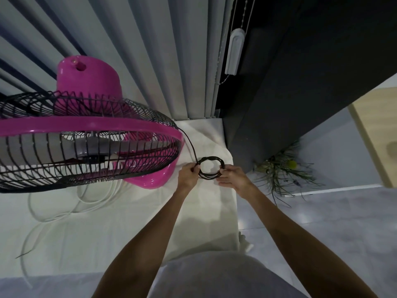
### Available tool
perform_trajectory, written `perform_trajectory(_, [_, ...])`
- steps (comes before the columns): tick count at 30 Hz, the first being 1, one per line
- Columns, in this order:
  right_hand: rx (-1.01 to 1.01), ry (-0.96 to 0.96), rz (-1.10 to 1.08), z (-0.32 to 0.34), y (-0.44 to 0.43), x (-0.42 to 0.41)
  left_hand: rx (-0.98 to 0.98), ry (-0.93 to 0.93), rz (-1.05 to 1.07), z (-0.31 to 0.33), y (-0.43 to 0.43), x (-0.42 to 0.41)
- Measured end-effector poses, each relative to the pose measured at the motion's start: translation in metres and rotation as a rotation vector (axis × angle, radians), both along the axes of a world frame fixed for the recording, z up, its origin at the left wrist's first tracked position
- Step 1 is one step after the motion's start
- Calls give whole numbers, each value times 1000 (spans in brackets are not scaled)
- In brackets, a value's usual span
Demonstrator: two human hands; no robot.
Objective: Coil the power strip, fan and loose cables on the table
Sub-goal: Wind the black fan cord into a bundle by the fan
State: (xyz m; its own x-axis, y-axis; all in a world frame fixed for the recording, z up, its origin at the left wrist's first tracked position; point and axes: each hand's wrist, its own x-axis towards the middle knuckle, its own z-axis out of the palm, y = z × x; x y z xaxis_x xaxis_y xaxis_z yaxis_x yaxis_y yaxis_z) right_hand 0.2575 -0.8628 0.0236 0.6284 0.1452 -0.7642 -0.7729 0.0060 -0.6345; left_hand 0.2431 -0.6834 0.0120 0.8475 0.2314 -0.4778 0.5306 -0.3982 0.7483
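A pink fan (pixel 86 134) with a black wire guard stands on the white-covered table (pixel 120 231) at the left. Its black cord (pixel 191 147) runs from behind the guard down to a small round coil (pixel 211 160) of several loops. My left hand (pixel 189 175) grips the coil's left side where the cord enters. My right hand (pixel 231 177) pinches the coil's right side. The coil is held just above the table near its right edge. A loose white cable (pixel 64 214) loops over the table below the fan. No power strip is visible.
Grey vertical blinds (pixel 150 50) hang behind the table, with a white cord weight (pixel 234 52) beside them. A dark wall panel (pixel 300 93) rises at the right. A green plant (pixel 283 171) sits on the floor past the table's right edge.
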Motion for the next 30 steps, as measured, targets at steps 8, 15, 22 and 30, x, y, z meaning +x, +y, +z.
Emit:
perform_trajectory(8, [-515, -354, 277, -5, 36, -5, 204, 78, 14, 1, 0, 2])
perform_trajectory(15, [-391, -239, -9, -10, 47, -7, -85, 195, 293, -1, -5, -3])
perform_trajectory(22, [138, -39, -389, 5, 27, 9, -822, 268, 456, 14, -5, -7])
perform_trajectory(30, [-141, -109, 141, 10, 43, 24, -1342, 508, 628, 11, 2, 2])
